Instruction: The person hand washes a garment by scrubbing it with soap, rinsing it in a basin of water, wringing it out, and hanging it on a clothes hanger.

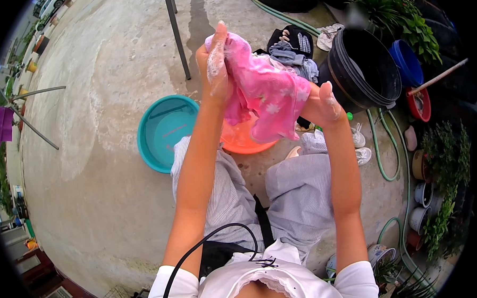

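A wet pink cloth garment (267, 89) with pale flower shapes is stretched between my two hands, above an orange basin (249, 147). My left hand (215, 68) grips its upper left end, thumb up and streaked with soap suds. At the lower right end, my right hand (324, 106) holds the cloth, with foam around its thumb. The garment covers many of my fingers. Just left of the orange basin stands a teal basin (144, 145) with what looks like clear water. The garment hides much of the orange basin.
Beyond the garment lies a pile of dark and grey clothes (293, 55). A large black bucket (359, 69), a blue bucket (407, 63) and a red bucket (420, 105) stand to the right. White shoes (361, 146), a green hose (379, 155) and potted plants (442, 168) line that side.
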The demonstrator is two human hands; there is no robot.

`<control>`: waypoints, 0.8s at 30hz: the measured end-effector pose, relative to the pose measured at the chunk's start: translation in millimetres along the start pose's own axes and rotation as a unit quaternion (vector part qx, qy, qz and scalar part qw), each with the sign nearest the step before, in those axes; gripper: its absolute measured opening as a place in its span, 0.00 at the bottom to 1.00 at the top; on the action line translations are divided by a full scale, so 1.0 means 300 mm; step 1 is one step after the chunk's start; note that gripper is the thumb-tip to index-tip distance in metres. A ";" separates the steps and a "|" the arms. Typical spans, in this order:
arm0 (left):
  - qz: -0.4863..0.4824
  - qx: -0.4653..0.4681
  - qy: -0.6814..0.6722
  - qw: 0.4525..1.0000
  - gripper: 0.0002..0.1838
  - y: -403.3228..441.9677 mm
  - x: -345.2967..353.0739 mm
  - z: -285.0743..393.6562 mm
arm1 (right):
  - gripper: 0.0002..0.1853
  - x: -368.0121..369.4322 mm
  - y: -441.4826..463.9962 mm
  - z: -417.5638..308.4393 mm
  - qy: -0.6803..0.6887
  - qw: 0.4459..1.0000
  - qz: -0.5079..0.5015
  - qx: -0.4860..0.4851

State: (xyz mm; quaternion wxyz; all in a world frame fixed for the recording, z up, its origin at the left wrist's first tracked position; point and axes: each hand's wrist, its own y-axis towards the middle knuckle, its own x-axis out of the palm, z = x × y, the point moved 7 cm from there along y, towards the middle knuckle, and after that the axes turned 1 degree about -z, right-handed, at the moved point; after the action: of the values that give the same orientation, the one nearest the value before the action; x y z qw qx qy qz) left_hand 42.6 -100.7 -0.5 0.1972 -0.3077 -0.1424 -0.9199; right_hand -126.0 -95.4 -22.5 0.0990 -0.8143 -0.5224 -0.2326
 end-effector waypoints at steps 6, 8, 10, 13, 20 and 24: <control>-0.017 0.004 -0.004 1.000 0.16 -0.008 0.012 0.010 | 0.42 0.019 0.025 0.047 0.205 0.979 -0.020 -0.008; -0.014 -0.006 -0.002 1.000 0.17 -0.010 0.019 0.015 | 0.40 0.022 0.033 0.075 0.257 0.966 0.035 0.017; -0.014 -0.023 0.012 1.000 0.17 -0.017 0.022 0.015 | 0.36 0.041 0.046 0.085 0.270 0.957 0.089 0.051; -0.023 -0.025 0.019 0.999 0.17 -0.013 0.019 0.006 | 0.27 0.041 0.053 0.061 0.134 0.987 0.086 0.008; -0.043 -0.006 0.035 0.998 0.17 -0.001 0.005 0.011 | 0.18 0.038 0.044 -0.017 -0.075 0.991 0.111 0.022; -0.050 0.016 0.051 0.997 0.17 0.000 0.008 0.028 | 0.17 0.039 0.035 -0.053 -0.208 0.968 0.142 0.008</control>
State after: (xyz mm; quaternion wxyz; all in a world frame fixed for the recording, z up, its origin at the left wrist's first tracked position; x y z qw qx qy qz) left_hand 45.2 -98.1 7.5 0.1631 -0.2497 -0.1625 -0.9406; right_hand -116.9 -97.1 -2.0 0.0268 -0.9100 -0.4120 -0.0379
